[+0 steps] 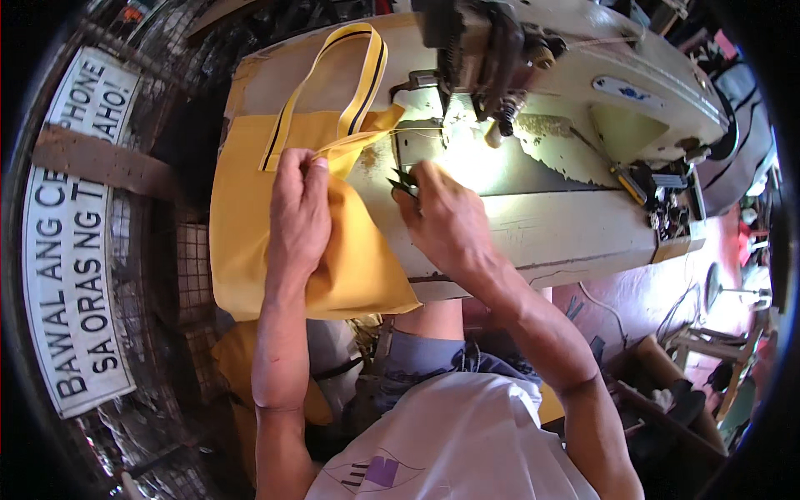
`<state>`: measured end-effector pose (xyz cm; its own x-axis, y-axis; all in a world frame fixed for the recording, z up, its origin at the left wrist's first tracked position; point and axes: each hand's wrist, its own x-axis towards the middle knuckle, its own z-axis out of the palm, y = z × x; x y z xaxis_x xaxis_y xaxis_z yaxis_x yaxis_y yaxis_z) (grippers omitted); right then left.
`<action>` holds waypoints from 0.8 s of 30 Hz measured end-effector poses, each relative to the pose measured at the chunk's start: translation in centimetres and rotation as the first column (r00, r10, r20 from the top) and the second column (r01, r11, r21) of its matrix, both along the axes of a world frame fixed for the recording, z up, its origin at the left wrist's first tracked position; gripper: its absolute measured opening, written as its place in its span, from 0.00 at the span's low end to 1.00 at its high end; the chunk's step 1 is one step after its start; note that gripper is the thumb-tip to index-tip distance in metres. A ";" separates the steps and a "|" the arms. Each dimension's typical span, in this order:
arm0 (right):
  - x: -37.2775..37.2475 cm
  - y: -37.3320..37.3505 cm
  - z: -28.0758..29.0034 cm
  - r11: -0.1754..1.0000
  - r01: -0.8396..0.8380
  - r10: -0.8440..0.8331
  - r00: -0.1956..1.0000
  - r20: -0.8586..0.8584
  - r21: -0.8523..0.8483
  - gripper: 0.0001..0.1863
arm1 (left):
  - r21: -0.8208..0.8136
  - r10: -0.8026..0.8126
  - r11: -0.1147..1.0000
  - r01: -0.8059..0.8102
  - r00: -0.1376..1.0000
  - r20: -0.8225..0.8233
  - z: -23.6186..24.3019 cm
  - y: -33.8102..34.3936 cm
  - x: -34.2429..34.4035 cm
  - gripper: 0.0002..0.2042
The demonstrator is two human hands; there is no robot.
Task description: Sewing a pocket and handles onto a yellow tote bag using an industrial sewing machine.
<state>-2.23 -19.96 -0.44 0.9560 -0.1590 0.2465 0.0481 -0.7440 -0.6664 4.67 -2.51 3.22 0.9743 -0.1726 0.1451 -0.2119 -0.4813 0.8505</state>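
White T-shirt (458, 433) lies nearest; beyond it, a worktop (575, 225) carries a sewing machine (667, 96). Draped over the worktop's left end, the yellow tote bag (246, 208) looks light, soft and floppy, best gripped by its folded top edge (357, 140), where the left hand (298, 208) pinches it. The right hand (448, 218) curls its fingers around dark thread snips (407, 177).
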 end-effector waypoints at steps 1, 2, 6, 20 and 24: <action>1.0 0.7 -0.2 1.000 -0.013 0.012 1.000 0.022 0.002 0.13 | 0.018 -0.015 1.000 0.015 1.000 0.001 0.8 0.0 -0.3 0.11; 1.8 1.2 -0.1 1.000 -0.025 0.025 0.998 0.050 0.001 0.12 | 0.066 0.002 0.998 -0.001 1.000 -0.015 1.5 -0.2 -0.4 0.11; 4.0 2.5 0.2 0.999 -0.002 0.006 0.997 -0.072 0.053 0.09 | 0.087 0.009 0.996 -0.015 0.998 0.062 2.3 -0.7 -0.8 0.12; -3.0 -1.7 0.4 0.999 0.049 -0.048 0.997 -0.066 0.017 0.11 | 0.368 -0.338 0.891 0.267 0.930 0.143 -0.3 0.7 -1.5 0.14; -3.4 -2.6 0.2 0.996 0.078 -0.079 0.997 0.023 0.038 0.12 | 0.510 -0.422 0.811 0.285 0.889 0.175 -0.4 -0.5 -1.2 0.16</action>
<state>-5.64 -22.54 -0.27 0.9342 -0.2425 0.2618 0.0069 -0.7212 -0.6927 3.49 -3.05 2.79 0.7654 -0.6102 0.2044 -0.6297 -0.6447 0.4333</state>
